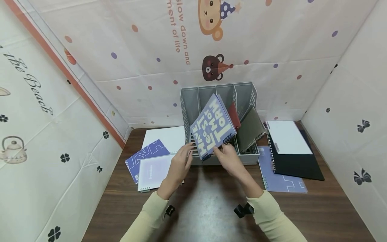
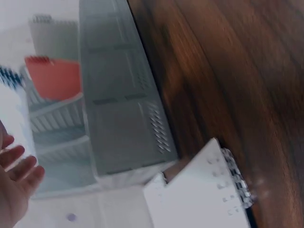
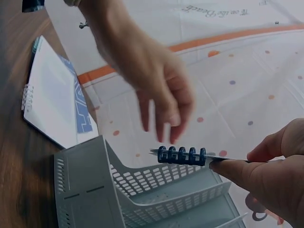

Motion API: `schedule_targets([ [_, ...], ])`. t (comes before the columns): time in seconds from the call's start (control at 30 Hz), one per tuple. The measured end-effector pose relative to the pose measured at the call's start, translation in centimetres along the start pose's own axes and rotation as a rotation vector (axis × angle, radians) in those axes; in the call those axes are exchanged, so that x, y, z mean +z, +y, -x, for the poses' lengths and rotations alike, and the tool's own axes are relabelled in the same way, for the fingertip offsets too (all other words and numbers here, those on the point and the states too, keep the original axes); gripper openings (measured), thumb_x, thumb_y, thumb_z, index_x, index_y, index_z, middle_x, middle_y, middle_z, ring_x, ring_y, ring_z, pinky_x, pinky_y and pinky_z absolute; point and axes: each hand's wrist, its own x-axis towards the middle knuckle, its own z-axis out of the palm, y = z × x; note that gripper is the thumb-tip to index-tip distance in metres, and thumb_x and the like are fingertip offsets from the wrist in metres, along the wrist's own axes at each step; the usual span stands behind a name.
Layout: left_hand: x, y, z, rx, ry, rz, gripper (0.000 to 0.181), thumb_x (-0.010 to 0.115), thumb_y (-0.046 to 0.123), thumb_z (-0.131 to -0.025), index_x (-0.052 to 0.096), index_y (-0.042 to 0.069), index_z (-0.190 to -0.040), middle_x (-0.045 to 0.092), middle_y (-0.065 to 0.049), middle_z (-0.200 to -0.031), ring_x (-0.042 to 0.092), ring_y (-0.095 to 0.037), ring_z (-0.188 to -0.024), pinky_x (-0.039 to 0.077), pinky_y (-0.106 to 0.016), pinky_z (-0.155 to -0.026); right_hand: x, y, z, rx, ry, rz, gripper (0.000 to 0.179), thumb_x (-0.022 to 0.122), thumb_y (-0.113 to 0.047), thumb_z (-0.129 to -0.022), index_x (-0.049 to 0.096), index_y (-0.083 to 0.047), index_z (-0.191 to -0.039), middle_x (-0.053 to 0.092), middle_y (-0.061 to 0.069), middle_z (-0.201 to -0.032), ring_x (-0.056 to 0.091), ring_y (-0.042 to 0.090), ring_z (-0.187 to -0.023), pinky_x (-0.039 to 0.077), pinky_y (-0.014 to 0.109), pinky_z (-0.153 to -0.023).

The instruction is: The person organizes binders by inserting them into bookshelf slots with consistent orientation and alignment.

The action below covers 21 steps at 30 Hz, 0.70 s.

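Head view: pinching blue notebook (image 1: 211, 126) by coil edge w/ R hand (image 1: 228, 159), tilted over gray 4-slot rack (image 1: 249, 160); holding L hand (image 1: 179, 163) loosely spread, nr notebook's L edge.

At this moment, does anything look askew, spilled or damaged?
Mildly askew: the olive-gray spiral notebook leans sideways in the gray four-compartment file organizer instead of standing upright, and the blue-purple notebook lies crooked partly beneath the pale lavender spiral notebook. I see no spill or damage.
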Motion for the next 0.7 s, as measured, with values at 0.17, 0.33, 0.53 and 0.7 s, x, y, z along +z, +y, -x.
schedule_targets([
  [0.17, 1.4, -2.6, -0.4, -0.355, -0.086, 0.012, 0.04, 0.062, 0.005, -0.1, 0.054, -0.005, -0.138, 0.059, -0.022, -0.136, 0.059, -0.036, -0.125, 0.052, -0.047, -0.1, -0.6, 0.2, -0.1, 0.014, 0.02, -0.027, 0.033, 0.051, -0.003, -0.102, 0.059, 0.014, -0.129, 0.065, 0.018, -0.096, 0.047, 0.013, -0.067, 0.037, 0.021, -0.055],
  [0.33, 2.7, -4.4, -1.4, -0.637, -0.221, 0.071, 0.05, 0.058, 0.014, -0.104, 0.045, -0.007, -0.147, 0.054, -0.026, -0.144, 0.057, -0.04, -0.128, 0.051, -0.05, -0.102, -1.1, 0.4, -0.1, 0.029, 0.02, -0.032, 0.036, 0.049, -0.003, -0.103, 0.054, 0.016, -0.133, 0.063, 0.031, -0.126, 0.066, 0.029, -0.097, 0.046, 0.021, -0.065],
  [0.53, 4.1, -5.9, -2.3, -0.731, -0.214, 0.166, 0.046, 0.053, 0.015, -0.106, 0.049, -0.009, -0.144, 0.057, -0.028, -0.139, 0.062, -0.04, -0.122, 0.054, -0.048, -0.097, -1.6, 0.6, -0.3, 0.031, 0.022, -0.054, 0.039, 0.047, -0.003, -0.104, 0.049, 0.015, -0.139, 0.057, 0.031, -0.137, 0.061, 0.033, -0.117, 0.055, 0.04, -0.094],
  [0.7, 5.1, -6.5, -1.7, -0.748, -0.147, 0.207, 0.041, 0.054, 0.012, -0.105, 0.053, -0.008, -0.142, 0.06, -0.026, -0.137, 0.067, -0.038, -0.115, 0.058, -0.044, -0.091, -2.0, 0.6, -0.3, 0.036, 0.032, -0.031, 0.04, 0.048, -0.004, -0.104, 0.05, 0.014, -0.14, 0.056, 0.029, -0.139, 0.059, 0.025, -0.109, 0.053, 0.038, -0.096],
])
